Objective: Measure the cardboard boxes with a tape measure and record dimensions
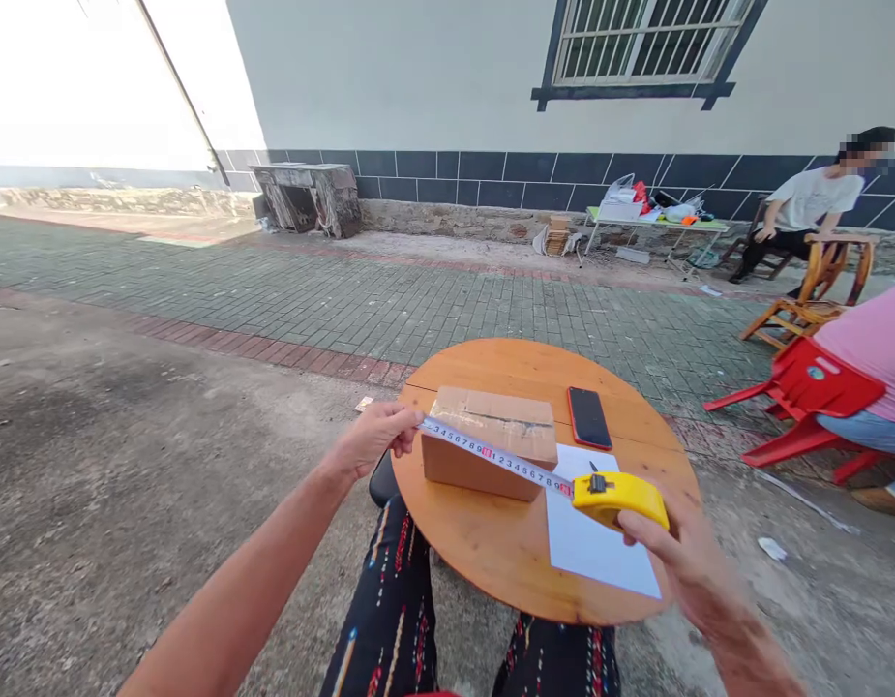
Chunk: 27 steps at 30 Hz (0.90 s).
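Observation:
My right hand [669, 537] grips the yellow case of a tape measure [621, 499] above the right part of the round table. The white blade, printed with black and red numbers, runs out to the left. My left hand [383, 436] pinches the blade's free end near the left corner of a cardboard box [501, 423]. Stretched between both hands, the blade passes in front of the box's upper front edge; whether it touches the box I cannot tell. A sheet of white paper [584, 542] lies partly under the tape measure, with a small dark pen tip showing on it.
The round wooden table [483, 552] stands over my knees. A phone [589, 418] with a red edge lies behind the paper. On the right, a person in pink [872, 334] sits on a red chair [828, 382]; another person sits farther back near a cluttered folding table [654, 221].

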Available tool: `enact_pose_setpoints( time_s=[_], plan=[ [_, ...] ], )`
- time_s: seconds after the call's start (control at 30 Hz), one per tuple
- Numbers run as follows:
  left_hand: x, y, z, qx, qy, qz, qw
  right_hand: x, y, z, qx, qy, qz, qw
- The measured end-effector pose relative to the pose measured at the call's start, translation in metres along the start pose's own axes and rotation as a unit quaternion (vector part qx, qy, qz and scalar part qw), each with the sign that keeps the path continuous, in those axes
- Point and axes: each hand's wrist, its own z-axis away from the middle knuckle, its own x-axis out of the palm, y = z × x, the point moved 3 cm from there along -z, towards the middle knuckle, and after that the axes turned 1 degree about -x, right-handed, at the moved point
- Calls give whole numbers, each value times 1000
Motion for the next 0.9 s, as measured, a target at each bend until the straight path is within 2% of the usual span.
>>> enact_pose_setpoints(
  time_s=[0.1, 0.17, 0.33, 0.43, 0.77, 0.9],
  plan=[
    [-6, 10, -38, -2, 18, -44, 999, 5, -23, -43, -24, 16, 2, 1000],
    [-9, 9, -61, -17, 30, -73, 997, 10, -30, -69, -28, 25, 7, 999],
    [-9, -7, -95, -69, 32, -135, 988, 20, -27, -112, 25, 10, -60, 998],
    [-6, -12, -99, -75, 26, -157, 984, 18, -21, -122, 35, 0, -67, 997],
    [5, -11, -99, -36, 48, -188, 980, -1, 2, -132, 10, 18, 1, 1000],
    [8, -10, -100, -36, 41, -190, 980, -6, 10, -135, 24, 8, -39, 999]
  ],
)
